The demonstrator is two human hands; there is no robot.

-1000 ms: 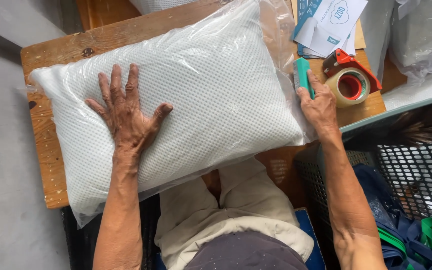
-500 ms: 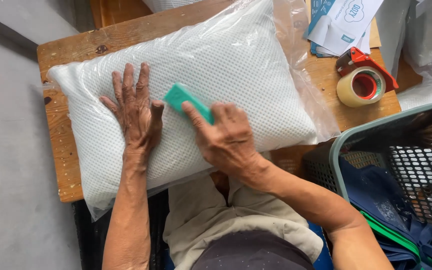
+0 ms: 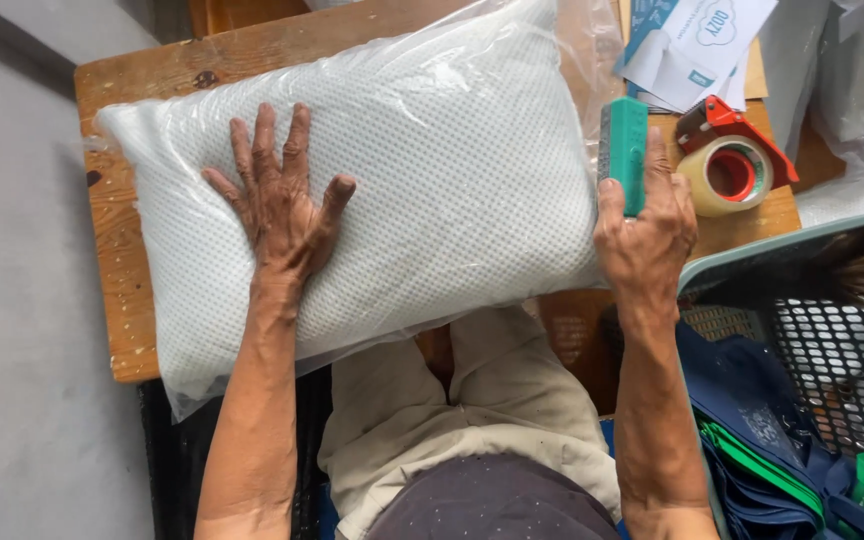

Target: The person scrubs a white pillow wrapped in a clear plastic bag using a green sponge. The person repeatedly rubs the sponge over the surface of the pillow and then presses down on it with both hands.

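The left hand (image 3: 282, 205) presses spread flat on the soft, light, slippery bagged pillow (image 3: 392, 170) lying across the wooden table (image 3: 117, 300), while the right hand (image 3: 647, 230) grips a green block (image 3: 624, 150) at the pillow's right end.

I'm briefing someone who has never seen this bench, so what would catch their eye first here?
First, the big white dotted pillow sealed in a clear plastic bag, which covers most of the worn wooden table. The left hand lies flat on it with fingers spread, while the right hand holds a green rectangular block upright at the pillow's right edge. Just right of that sits a red tape dispenser with a tan roll.
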